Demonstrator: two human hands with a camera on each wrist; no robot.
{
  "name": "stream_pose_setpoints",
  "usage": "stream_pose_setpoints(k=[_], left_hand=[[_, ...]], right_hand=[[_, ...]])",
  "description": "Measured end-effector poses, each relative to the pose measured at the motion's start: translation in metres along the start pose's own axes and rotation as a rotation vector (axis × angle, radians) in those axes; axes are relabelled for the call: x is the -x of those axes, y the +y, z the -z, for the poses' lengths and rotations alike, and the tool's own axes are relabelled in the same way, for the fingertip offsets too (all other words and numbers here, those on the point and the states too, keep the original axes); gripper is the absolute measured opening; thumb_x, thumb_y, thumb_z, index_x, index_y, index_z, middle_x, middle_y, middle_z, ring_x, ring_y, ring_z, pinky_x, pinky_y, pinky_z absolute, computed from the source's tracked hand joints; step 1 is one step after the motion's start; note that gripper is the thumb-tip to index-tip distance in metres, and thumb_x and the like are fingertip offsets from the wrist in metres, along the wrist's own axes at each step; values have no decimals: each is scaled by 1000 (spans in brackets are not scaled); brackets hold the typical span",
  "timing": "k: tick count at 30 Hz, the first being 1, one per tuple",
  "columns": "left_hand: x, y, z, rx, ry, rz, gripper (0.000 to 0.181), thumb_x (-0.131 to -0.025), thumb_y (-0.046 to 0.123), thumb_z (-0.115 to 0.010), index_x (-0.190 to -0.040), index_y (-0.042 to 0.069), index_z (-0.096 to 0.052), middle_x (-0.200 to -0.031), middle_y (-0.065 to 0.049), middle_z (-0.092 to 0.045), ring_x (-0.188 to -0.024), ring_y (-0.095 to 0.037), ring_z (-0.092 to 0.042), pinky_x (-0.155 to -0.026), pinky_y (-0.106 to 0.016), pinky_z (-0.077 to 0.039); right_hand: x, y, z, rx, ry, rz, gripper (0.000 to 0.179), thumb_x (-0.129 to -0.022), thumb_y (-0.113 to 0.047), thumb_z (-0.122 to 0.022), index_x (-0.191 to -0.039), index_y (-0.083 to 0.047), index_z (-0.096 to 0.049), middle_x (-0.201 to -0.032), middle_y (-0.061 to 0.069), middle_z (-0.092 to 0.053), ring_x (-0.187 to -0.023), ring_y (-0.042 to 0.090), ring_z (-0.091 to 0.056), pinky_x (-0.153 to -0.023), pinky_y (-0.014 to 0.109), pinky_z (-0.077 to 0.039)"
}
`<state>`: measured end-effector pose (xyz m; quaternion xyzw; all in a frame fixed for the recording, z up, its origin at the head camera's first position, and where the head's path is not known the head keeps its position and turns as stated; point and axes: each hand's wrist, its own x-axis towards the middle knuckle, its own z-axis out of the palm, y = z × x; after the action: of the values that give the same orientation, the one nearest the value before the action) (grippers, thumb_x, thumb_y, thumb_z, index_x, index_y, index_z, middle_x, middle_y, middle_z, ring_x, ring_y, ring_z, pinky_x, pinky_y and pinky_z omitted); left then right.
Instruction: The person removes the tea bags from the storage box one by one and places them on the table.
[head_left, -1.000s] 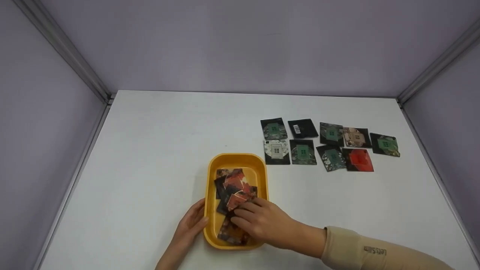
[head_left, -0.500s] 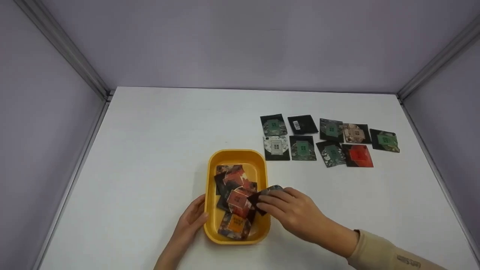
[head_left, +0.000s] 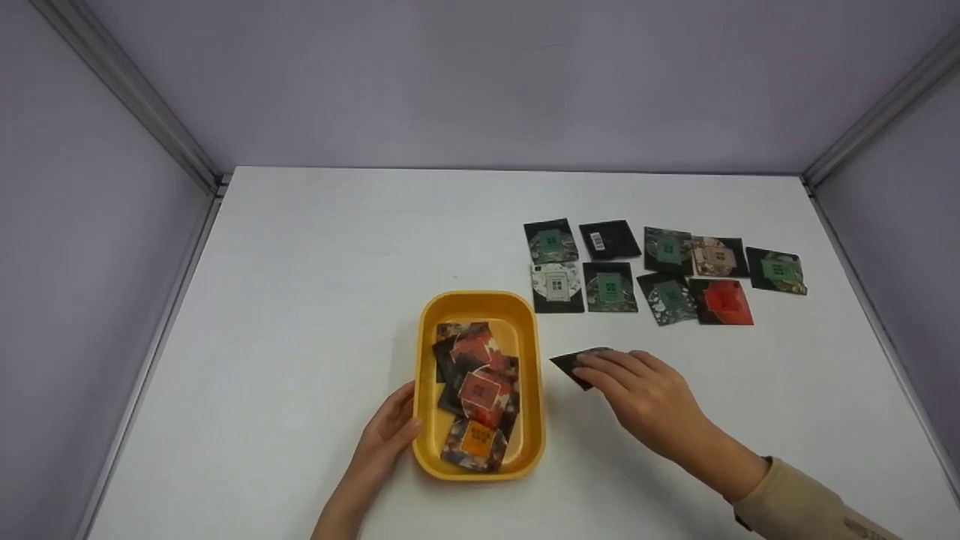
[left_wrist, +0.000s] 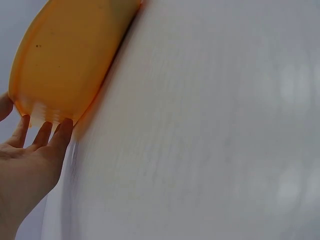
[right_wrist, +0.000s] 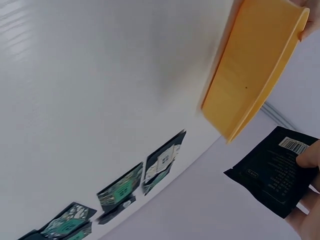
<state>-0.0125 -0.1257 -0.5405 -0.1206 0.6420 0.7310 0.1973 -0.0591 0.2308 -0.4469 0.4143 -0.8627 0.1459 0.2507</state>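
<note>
We see the left hand (head_left: pixel 377 444) with fingers spread, their tips touching the outer wall of the yellow tray (head_left: pixel 480 298), where sachets with red and orange labels (head_left: pixel 482 390) lie overlapping; we see the right hand (head_left: pixel 654 403) pinching a black barcoded sachet (right_wrist: pixel 270 172) above the white table (head_left: pixel 322 247), right of the tray, with nine flat sachets (head_left: pixel 610 288) beyond
</note>
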Motion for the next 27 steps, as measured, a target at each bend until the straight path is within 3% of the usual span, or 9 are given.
stream_pose_setpoints(k=[6, 12, 16, 19, 23, 27], left_hand=[[2, 1, -2, 19, -25, -30, 65, -99, 27, -63, -153, 8, -33, -160, -11, -29, -147, -27, -26, -116, -37, -30], [2, 1, -4, 5, -14, 3, 67, -98, 32, -64, -153, 9, -34, -160, -12, -29, -147, -29, -25, -117, -41, -28], [2, 2, -5, 49, -9, 12, 67, -97, 29, -65, -153, 8, -34, -160, -11, -28, -148, -27, -25, -117, -40, -27], [2, 3, -6, 98, -3, 12, 66, -98, 26, -64, -153, 6, -33, -161, -11, -28, -148, -25, -25, -117, -36, -27], [3, 6, -9, 154, 15, 9, 64, -99, 20, -62, -153, 3, -33, -161, -12, -28, -148, -24, -25, -114, -31, -31], [2, 8, -12, 208, 36, 16, 61, -99, 15, -60, -152, 2, -33, -161, -11, -28, -148, -23, -25, -110, -27, -35]], right_hand=[[19, 18, 5, 67, -3, -51, 40, -109, -19, -36, -112, -10, -74, -110, 5, -74, -95, 22, -71, -74, 42, -60], [45, 37, 11, 90, -3, -72, 41, -109, -21, -35, -115, -8, -73, -110, 8, -73, -91, 26, -71, -70, 44, -60], [59, 53, 16, 105, -1, -113, 35, -106, -19, -41, -116, -7, -72, -108, 10, -74, -89, 28, -71, -68, 48, -60], [68, 65, 22, 109, -18, -172, 27, -95, -5, -58, -119, -7, -71, -105, 13, -74, -89, 31, -70, -69, 51, -60], [77, 83, 30, 127, -50, -258, 55, -73, 11, -77, -123, -8, -68, -102, 17, -74, -88, 35, -70, -71, 54, -59], [88, 102, 34, 166, -41, -283, 61, -66, 14, -81, -122, -7, -67, -99, 20, -73, -86, 38, -70, -70, 57, -57]])
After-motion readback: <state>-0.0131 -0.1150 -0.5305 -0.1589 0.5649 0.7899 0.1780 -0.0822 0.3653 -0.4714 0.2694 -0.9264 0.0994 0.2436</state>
